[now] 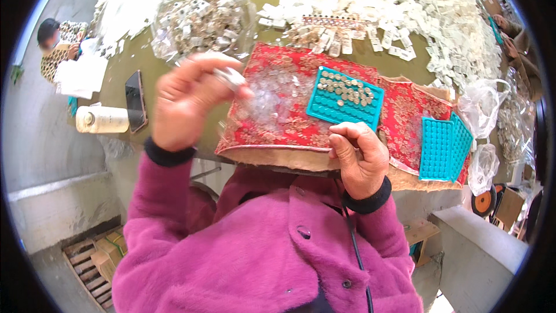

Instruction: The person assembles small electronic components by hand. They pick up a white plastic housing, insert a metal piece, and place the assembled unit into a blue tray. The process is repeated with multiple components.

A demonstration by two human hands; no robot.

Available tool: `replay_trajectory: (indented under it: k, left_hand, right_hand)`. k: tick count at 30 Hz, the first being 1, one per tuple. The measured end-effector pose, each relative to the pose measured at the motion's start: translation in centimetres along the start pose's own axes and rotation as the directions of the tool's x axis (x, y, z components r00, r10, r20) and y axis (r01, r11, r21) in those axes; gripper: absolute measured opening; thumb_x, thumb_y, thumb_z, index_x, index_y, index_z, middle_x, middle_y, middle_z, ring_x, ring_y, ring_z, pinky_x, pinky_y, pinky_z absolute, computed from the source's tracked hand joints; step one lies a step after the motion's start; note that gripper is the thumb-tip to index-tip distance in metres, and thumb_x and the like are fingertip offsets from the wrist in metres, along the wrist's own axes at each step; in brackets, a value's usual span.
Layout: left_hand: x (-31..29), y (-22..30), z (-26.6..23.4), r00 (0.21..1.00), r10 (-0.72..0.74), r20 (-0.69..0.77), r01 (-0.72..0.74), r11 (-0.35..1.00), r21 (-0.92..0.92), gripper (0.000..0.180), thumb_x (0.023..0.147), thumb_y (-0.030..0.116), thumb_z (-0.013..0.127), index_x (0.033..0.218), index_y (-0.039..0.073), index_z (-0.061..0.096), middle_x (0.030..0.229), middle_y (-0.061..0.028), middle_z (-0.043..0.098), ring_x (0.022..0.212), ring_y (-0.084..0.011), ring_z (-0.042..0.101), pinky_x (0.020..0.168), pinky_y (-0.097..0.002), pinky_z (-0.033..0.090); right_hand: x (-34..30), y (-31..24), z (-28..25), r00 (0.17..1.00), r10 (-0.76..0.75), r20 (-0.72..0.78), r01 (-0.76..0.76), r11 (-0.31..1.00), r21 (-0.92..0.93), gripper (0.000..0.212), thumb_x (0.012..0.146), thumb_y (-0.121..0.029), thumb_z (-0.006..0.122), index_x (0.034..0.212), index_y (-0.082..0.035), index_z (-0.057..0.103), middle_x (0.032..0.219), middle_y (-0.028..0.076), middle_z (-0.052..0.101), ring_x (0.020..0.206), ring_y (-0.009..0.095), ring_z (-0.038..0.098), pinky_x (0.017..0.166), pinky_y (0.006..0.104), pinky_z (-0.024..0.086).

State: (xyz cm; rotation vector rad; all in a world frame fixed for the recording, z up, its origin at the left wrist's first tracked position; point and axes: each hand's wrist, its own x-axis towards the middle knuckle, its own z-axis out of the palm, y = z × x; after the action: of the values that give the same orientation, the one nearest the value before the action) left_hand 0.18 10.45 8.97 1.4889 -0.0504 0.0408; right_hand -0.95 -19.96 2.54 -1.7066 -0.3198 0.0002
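Observation:
My left hand (188, 101), blurred by motion, is raised over the left end of a red floral cloth (315, 139). Its thumb and fingers pinch a small whitish plastic piece (230, 77). Beneath and beside it lies a scatter of small clear bits (269, 95). My right hand (364, 161) is at the cloth's near edge, just below a teal tray (330, 110). Thumb and forefinger are pressed together there, and whatever they hold is too small to make out. Several small round metallic discs (347, 88) sit in rows in the tray's upper part.
Large heaps of white plastic pieces (405, 6) cover the table's far side, with a clear bag of pieces (202, 17) at far left. Two more teal trays (437, 150) lie right. A phone (136, 101) and bottle (103, 120) stand left. Another person (61, 46) sits beyond.

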Motion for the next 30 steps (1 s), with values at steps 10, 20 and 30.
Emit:
replay_trajectory:
  k: [10, 20, 30]
  left_hand:
    - [9.2, -1.3, -5.9, 0.859, 0.496, 0.130, -0.182, 0.059, 0.981, 0.030, 0.084, 0.001, 0.078, 0.114, 0.008, 0.077, 0.108, -0.0130, 0.068, 0.094, -0.0291, 0.068, 0.084, -0.0395, 0.057]
    - [15.6, -6.5, 5.0, 0.838, 0.423, 0.345, -0.483, 0.281, 0.829, 0.022, 0.093, 0.019, 0.075, 0.112, 0.007, 0.076, 0.104, -0.0167, 0.074, 0.086, -0.0328, 0.073, 0.079, -0.0407, 0.058]
    - [8.9, -4.2, 6.0, 0.522, 0.713, 0.469, -0.731, 0.091, 0.676, 0.030, 0.081, 0.000, 0.075, 0.110, 0.001, 0.073, 0.107, -0.0131, 0.070, 0.094, -0.0297, 0.071, 0.079, -0.0393, 0.061]
  right_hand:
    - [0.7, -0.1, -1.2, 0.994, -0.069, -0.079, 0.064, 0.996, -0.068, 0.013, 0.094, 0.001, 0.076, 0.106, 0.000, 0.071, 0.090, 0.009, 0.069, 0.075, 0.016, 0.067, 0.067, 0.0291, 0.053]
    - [1.2, -2.1, -0.9, 0.997, 0.074, -0.007, -0.074, 0.996, -0.058, 0.010, 0.096, 0.000, 0.074, 0.106, 0.000, 0.072, 0.088, 0.007, 0.070, 0.074, 0.013, 0.067, 0.067, 0.0272, 0.054]
    - [8.5, -3.5, -0.2, 0.867, 0.445, 0.223, -0.462, 0.551, 0.695, 0.040, 0.109, -0.035, 0.061, 0.125, 0.002, 0.064, 0.109, 0.015, 0.073, 0.099, 0.024, 0.073, 0.077, 0.0396, 0.064]
